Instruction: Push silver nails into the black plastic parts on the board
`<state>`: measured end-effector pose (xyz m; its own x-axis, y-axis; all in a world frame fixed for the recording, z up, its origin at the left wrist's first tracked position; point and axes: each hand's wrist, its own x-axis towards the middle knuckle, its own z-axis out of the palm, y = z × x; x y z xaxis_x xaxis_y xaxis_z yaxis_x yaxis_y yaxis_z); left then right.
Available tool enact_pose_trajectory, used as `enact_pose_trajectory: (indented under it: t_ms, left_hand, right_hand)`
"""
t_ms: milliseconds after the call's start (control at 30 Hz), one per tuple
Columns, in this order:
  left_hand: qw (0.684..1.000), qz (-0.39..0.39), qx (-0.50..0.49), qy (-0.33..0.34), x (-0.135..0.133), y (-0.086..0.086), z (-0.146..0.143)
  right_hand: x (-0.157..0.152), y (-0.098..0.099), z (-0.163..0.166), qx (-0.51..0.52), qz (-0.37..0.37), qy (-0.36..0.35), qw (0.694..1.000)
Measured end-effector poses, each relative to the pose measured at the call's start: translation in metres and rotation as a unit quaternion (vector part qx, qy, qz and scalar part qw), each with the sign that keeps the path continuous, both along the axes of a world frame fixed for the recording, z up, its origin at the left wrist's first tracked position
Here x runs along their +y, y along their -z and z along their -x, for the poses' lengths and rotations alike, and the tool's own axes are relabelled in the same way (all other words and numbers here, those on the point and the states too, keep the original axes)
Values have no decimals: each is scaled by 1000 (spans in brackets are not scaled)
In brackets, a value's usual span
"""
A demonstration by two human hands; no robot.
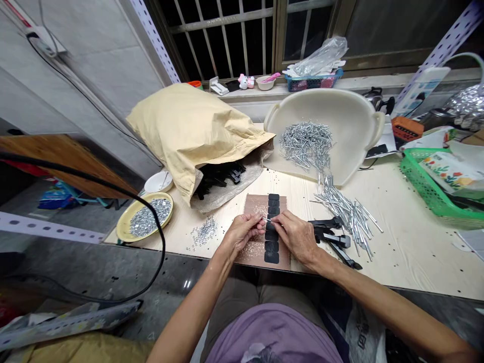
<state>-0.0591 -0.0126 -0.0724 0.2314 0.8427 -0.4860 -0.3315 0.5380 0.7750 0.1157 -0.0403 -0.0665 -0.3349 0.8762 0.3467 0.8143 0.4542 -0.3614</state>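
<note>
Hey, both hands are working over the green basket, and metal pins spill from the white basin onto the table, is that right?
Not quite: the head view shows the left hand and the right hand working over the brown board with black pads. Metal pins do spill from the white basin onto the table.

Appears as "20" in dark figures on the orange box (pixel 407 126) at the right of the counter (pixel 423 252), with small print too blurred to read. Shows as dark characters on the plastic bag (pixel 365 322) beside the lap, too skewed to make out. Stands as blue marks, illegible, on the white container (pixel 426 88).
</note>
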Motion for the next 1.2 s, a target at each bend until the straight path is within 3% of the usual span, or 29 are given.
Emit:
enact_pose_trajectory:
  t_ms: [200,367,500,633,833,967,1033,1200]
  left_hand:
    - [998,-38,39,-21,-6,-4,-7]
    - [973,-158,164,-34,-12,-9,-12]
    - [953,-208,221,-2,-13,-12,-11]
    - [955,-187,221,64,-11,-4,-16]
    - [955,-169,203,133,-6,22,-63]
    - [942,-180,237,154,13,27,-103]
    - [943,-187,233,147,26,23,-115]
    - [941,-217,218,140,35,1,-112]
  right_hand:
    - [-2,-3,0,-22,-30,6,999]
    - [0,-3,-2,12,4,-3,1000]
    - [3,-3,-9,71,78,-43,993]
    - [-6,-1,-21,-4,68,-22,997]
    - [-21,13,-58,48,177,21,983]
    - [-12,22,-80,117,223,54,966]
    - [-3,22,-88,132,209,70,966]
    - [10,7,-93,97,64,87,989]
